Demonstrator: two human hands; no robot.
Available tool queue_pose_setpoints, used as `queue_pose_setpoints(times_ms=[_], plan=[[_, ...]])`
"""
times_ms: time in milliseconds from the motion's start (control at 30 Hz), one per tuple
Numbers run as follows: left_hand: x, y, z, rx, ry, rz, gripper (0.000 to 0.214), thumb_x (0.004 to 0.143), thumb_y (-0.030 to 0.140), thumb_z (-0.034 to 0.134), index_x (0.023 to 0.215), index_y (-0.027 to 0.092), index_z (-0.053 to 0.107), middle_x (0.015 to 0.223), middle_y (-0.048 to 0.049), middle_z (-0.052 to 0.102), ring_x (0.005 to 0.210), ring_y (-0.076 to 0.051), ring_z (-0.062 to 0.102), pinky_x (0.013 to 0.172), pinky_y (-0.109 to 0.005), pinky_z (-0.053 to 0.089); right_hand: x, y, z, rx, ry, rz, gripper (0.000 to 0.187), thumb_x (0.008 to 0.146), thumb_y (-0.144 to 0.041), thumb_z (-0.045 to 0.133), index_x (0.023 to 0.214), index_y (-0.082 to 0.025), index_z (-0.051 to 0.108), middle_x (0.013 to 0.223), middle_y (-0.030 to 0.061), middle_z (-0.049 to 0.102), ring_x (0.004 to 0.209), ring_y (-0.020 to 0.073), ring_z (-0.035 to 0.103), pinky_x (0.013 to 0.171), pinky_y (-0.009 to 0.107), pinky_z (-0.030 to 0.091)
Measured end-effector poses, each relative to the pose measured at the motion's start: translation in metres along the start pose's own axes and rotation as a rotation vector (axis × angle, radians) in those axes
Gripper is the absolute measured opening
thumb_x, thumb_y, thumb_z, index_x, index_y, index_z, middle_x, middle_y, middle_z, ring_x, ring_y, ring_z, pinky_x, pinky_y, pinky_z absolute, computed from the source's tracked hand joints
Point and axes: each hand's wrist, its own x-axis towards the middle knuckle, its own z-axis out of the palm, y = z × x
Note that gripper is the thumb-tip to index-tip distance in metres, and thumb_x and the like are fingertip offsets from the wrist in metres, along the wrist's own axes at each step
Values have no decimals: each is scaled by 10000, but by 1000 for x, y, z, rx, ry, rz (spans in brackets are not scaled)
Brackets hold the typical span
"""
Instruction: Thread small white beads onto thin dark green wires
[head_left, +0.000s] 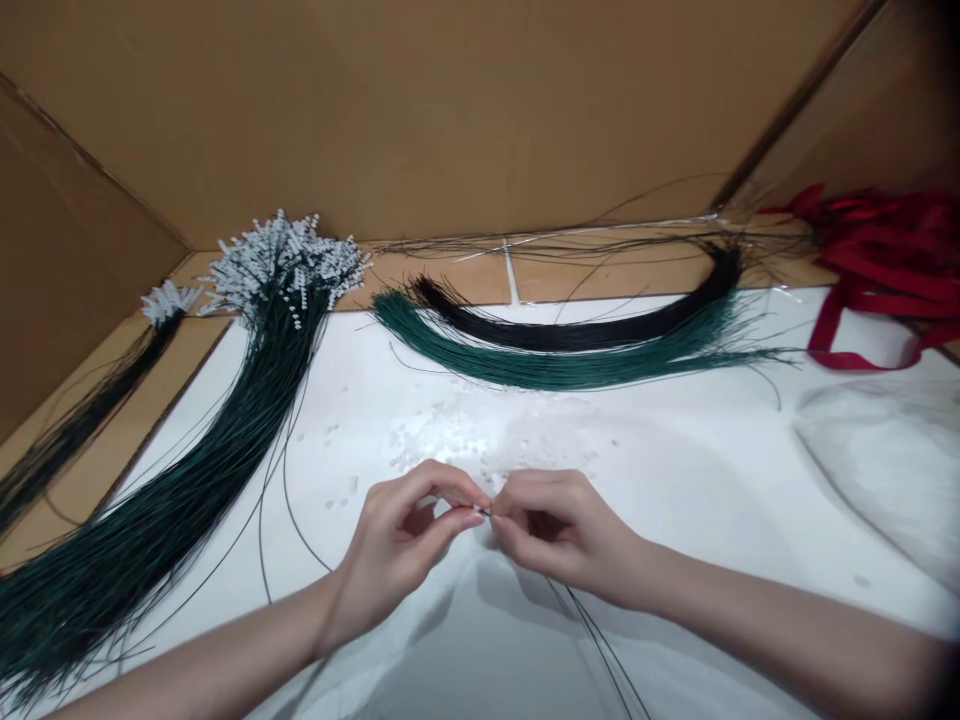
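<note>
My left hand (412,520) is closed in a pinch on a tiny white piece at its fingertips, too small to make out well. Facing it, my right hand (562,525) pinches thin dark wires (604,645), which trail from under the palm toward the bottom edge. A short dark wire end shows between the two sets of fingertips, which almost meet. Just beyond them, small white bits (435,435) lie scattered over the white tabletop (697,450).
On the left lie a large bundle of dark green wires (247,420) with white tips and a smaller one (161,325). Green wires (525,368) and black wires (570,335) curve across the back. Red ribbon (862,270) and a clear plastic bag (885,450) sit right. Cardboard walls (450,110) surround the table.
</note>
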Motion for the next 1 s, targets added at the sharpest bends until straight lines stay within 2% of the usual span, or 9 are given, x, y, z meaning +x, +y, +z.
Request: queue_pose_setpoints(times_ms=[233,1000], plan=[[2,0,0,-16,-10,9,146,855,127,668,952,231,640,908,1,703,840,-125,675,732,-196,547,0,1,1,4,-2,4,220,816,-118,549,609,-161,489,587,-38,447,523,62,394,508,194,316],[2,1,1,-2,-21,5,147,856,120,663,957,224,637,912,4,686,837,-103,682,688,-145,544,-1,4,3,-24,15,-20,193,750,-69,557,598,-152,473,573,-49,420,512,52,375,508,180,303]])
